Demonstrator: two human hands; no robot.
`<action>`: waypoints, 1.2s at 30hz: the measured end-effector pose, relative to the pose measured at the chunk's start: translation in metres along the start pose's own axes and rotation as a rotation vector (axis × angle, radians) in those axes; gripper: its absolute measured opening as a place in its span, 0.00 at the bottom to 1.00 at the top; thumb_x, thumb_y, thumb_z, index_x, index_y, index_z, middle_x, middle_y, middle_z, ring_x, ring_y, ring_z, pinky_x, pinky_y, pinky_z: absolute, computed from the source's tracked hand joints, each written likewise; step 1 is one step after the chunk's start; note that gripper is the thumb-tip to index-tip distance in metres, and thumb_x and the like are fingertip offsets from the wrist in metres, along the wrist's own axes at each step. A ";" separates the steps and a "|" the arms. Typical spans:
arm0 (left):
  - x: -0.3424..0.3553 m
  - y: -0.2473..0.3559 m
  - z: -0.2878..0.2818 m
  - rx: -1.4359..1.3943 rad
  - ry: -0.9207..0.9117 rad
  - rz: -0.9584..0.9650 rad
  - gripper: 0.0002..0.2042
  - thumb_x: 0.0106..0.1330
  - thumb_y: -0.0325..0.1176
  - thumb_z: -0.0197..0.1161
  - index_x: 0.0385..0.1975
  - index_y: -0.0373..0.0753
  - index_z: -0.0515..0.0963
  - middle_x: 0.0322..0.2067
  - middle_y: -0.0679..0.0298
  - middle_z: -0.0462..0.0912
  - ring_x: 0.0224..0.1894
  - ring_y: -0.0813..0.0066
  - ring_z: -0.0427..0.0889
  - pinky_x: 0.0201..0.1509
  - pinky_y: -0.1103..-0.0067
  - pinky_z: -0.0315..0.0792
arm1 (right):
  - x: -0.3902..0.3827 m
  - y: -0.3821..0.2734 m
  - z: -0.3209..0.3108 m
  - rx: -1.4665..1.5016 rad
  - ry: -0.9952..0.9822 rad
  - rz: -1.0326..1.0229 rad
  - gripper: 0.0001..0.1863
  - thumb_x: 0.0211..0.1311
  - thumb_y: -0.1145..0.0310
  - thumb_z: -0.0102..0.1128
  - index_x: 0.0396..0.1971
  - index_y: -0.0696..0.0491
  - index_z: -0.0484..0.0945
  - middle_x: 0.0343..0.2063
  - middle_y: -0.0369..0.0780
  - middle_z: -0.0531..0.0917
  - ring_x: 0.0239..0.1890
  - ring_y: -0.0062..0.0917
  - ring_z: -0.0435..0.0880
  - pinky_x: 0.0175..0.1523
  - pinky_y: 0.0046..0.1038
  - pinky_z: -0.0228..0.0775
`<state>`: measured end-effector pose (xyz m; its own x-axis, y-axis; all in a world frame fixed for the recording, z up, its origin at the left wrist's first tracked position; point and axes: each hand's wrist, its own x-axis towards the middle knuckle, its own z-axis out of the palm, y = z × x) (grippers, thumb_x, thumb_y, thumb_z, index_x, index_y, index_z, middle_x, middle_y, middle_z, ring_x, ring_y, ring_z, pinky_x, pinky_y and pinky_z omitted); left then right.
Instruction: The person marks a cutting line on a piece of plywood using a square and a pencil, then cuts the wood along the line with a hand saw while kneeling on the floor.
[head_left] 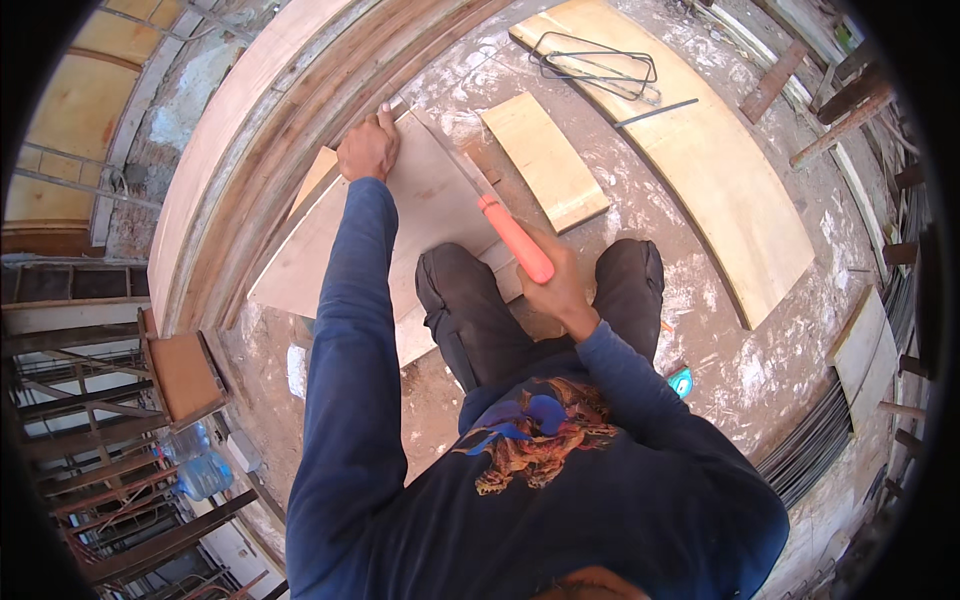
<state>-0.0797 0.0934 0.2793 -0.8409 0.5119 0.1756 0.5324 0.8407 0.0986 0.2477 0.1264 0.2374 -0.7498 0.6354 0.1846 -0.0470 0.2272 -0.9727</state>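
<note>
A handsaw (517,238) with a straight orange handle is gripped in my right hand (560,285), between my knees. Its narrow blade runs away from me along the right edge of a pale plywood board (430,200). At the far left part of that board, my left hand (368,147) is closed over its edge and holds it down. The board leans close to my knees, and its near part is partly hidden by my left arm and leg. Just right of the blade a short plywood offcut (545,160) lies on the floor.
A long curved plywood piece (690,150) lies at the right, carrying bent wire loops (600,72) and a dark rod (657,112). Stacked curved timber (225,200) stands at the left. A teal tape measure (681,382) sits by my right side, and plastic bottles (203,472) are at the lower left.
</note>
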 end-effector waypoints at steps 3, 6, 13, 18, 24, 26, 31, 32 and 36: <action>0.014 -0.015 0.006 0.005 -0.001 0.015 0.31 0.74 0.58 0.38 0.49 0.39 0.82 0.44 0.44 0.84 0.51 0.44 0.82 0.55 0.56 0.72 | -0.034 0.021 -0.010 0.026 0.016 -0.059 0.29 0.52 0.81 0.56 0.59 0.60 0.74 0.47 0.52 0.84 0.49 0.37 0.85 0.53 0.30 0.74; 0.009 -0.016 0.012 -0.002 0.003 0.196 0.33 0.70 0.65 0.44 0.51 0.39 0.79 0.44 0.46 0.85 0.50 0.45 0.82 0.54 0.56 0.74 | -0.035 0.026 -0.017 -0.020 -0.006 -0.006 0.30 0.52 0.82 0.56 0.59 0.60 0.74 0.50 0.51 0.83 0.52 0.35 0.85 0.55 0.29 0.73; 0.027 -0.029 0.014 0.054 -0.051 0.196 0.40 0.61 0.74 0.50 0.49 0.36 0.78 0.41 0.45 0.85 0.46 0.48 0.84 0.50 0.58 0.76 | -0.083 0.005 -0.033 -0.057 -0.013 0.030 0.29 0.51 0.81 0.57 0.59 0.59 0.74 0.43 0.53 0.85 0.44 0.43 0.87 0.48 0.29 0.77; 0.018 -0.017 0.012 0.055 -0.032 0.152 0.43 0.59 0.77 0.49 0.46 0.36 0.80 0.37 0.45 0.86 0.44 0.47 0.85 0.49 0.58 0.76 | -0.035 0.016 -0.017 -0.079 0.060 -0.008 0.27 0.51 0.80 0.56 0.56 0.59 0.77 0.39 0.53 0.85 0.40 0.42 0.88 0.45 0.30 0.77; 0.023 -0.012 0.010 0.007 -0.043 0.136 0.43 0.59 0.77 0.48 0.45 0.35 0.81 0.37 0.44 0.86 0.44 0.47 0.85 0.48 0.58 0.76 | 0.020 0.027 0.012 -0.062 0.051 -0.024 0.27 0.52 0.79 0.56 0.57 0.60 0.76 0.39 0.53 0.85 0.38 0.36 0.87 0.44 0.30 0.76; 0.031 -0.031 0.016 0.003 -0.012 0.154 0.44 0.58 0.77 0.48 0.46 0.35 0.81 0.37 0.44 0.86 0.44 0.47 0.85 0.48 0.58 0.76 | -0.029 0.028 -0.001 -0.057 0.030 -0.067 0.28 0.51 0.81 0.56 0.57 0.61 0.76 0.41 0.52 0.85 0.40 0.36 0.88 0.46 0.29 0.76; 0.026 -0.025 0.012 0.019 -0.061 0.129 0.44 0.58 0.77 0.49 0.49 0.35 0.81 0.37 0.45 0.86 0.44 0.49 0.86 0.49 0.59 0.77 | -0.072 0.027 -0.028 -0.074 -0.034 0.035 0.28 0.54 0.83 0.56 0.59 0.60 0.75 0.48 0.51 0.85 0.51 0.41 0.86 0.55 0.30 0.75; 0.025 -0.024 0.009 0.017 -0.044 0.129 0.44 0.57 0.77 0.49 0.49 0.36 0.81 0.36 0.45 0.86 0.43 0.49 0.86 0.48 0.59 0.77 | -0.050 0.028 -0.020 -0.068 -0.011 0.003 0.28 0.54 0.83 0.56 0.59 0.59 0.75 0.46 0.51 0.85 0.48 0.41 0.86 0.53 0.30 0.76; 0.017 -0.006 0.014 -0.058 0.046 0.172 0.44 0.57 0.77 0.49 0.48 0.36 0.82 0.35 0.46 0.87 0.43 0.49 0.86 0.48 0.59 0.77 | 0.063 0.041 0.023 -0.094 0.041 -0.082 0.28 0.54 0.80 0.56 0.58 0.56 0.76 0.41 0.54 0.84 0.40 0.43 0.86 0.45 0.33 0.76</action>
<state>-0.0981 0.0997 0.2680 -0.7324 0.6373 0.2396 0.6737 0.7293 0.1194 0.1837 0.1587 0.2056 -0.7183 0.6408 0.2709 -0.0439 0.3468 -0.9369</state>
